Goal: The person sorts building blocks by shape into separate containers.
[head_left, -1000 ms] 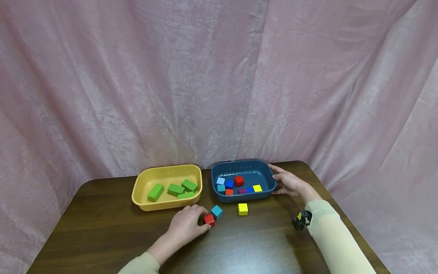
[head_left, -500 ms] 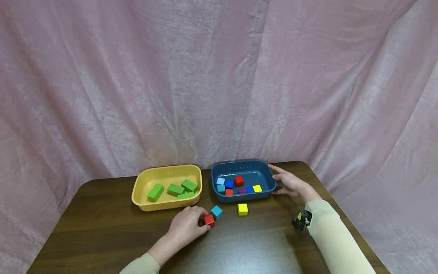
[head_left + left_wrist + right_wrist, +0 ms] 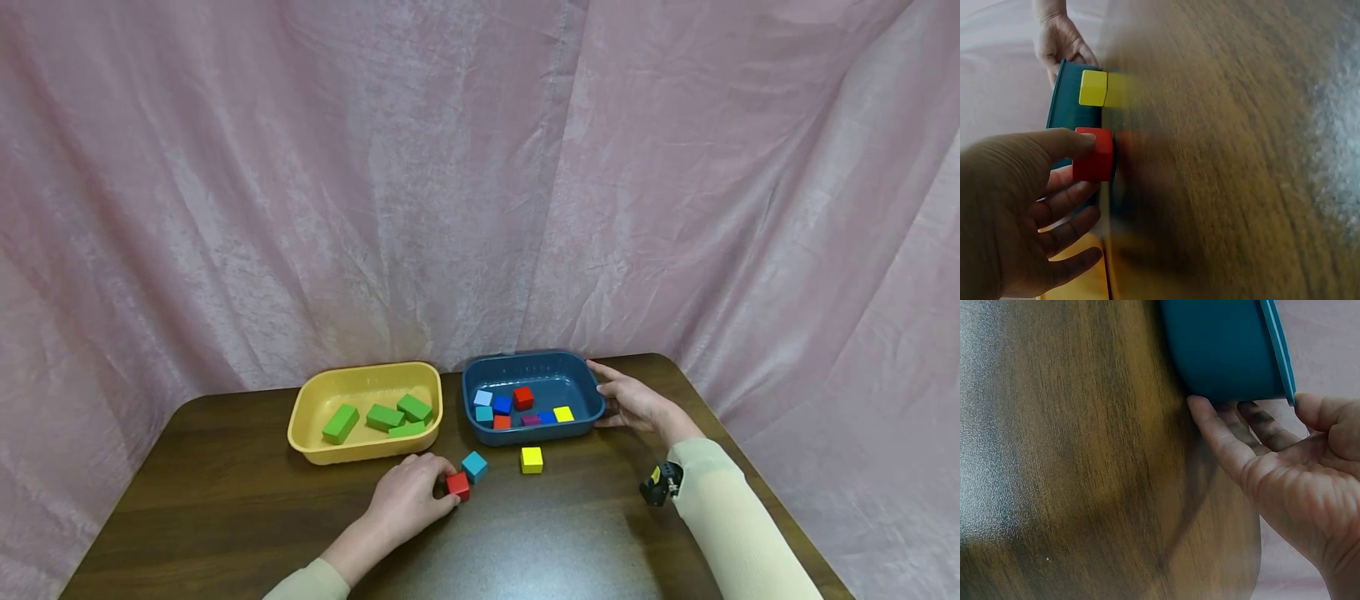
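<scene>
My left hand (image 3: 408, 492) pinches a red cube (image 3: 458, 487) on the table, thumb on its near face. In the left wrist view the thumb lies across the red cube (image 3: 1093, 154) while the other fingers spread loosely below. A light blue cube (image 3: 475, 467) sits right beside the red one, and a yellow cube (image 3: 532, 460) stands farther right. At the right end of the blue tray (image 3: 577, 427), my right hand (image 3: 636, 402) rests with spread fingers. The right wrist view has its fingertips (image 3: 1200, 406) against the tray's wall (image 3: 1229, 356) and its thumb at the rim.
Several small coloured cubes lie inside the blue tray. To its left stands a yellow tray (image 3: 311, 454) with several green blocks (image 3: 385, 417). Both trays are near the back edge of the brown table (image 3: 225, 517), before a pink curtain (image 3: 480, 167).
</scene>
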A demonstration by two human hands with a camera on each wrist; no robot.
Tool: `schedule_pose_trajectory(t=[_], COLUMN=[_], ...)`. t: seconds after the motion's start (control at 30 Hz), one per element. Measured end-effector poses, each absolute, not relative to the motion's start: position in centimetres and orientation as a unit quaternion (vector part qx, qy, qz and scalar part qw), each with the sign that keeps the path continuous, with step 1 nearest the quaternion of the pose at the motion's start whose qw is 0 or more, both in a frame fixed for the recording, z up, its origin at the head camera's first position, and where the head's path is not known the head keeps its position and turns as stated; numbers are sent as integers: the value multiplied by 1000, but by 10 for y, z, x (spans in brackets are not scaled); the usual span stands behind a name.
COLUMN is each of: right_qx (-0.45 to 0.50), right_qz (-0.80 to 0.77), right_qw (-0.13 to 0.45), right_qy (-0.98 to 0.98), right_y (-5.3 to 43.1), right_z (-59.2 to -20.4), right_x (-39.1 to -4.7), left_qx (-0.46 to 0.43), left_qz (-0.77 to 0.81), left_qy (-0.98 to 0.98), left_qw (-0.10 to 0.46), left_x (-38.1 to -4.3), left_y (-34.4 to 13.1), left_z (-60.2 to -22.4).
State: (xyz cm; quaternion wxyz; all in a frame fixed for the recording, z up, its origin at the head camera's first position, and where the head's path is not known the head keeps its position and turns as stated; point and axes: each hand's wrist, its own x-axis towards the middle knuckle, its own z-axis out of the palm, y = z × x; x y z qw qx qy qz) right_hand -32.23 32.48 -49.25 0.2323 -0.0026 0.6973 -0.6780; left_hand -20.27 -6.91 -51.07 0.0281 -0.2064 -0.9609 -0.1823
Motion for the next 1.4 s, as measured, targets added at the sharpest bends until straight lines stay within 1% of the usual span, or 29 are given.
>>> schedule_pose_trajectory(t=[0.43, 0.87, 1.4], right_qx=[-8, -7, -4], right_qz=[-681, -679, -676], right_qw=[235, 235, 235], right_qy=[694, 695, 699], right_y=[326, 326, 325], right_z=[-493, -492, -492], right_x=[-322, -321, -323], left_qx=[-212, -234, -241], left_qz=[-190, -196, -210], left_qy=[-958, -949, -941], left_qw=[35, 81, 106], left_x=[-196, -189, -191], left_y=[-69, -67, -62], left_z=[-501, -483, -460])
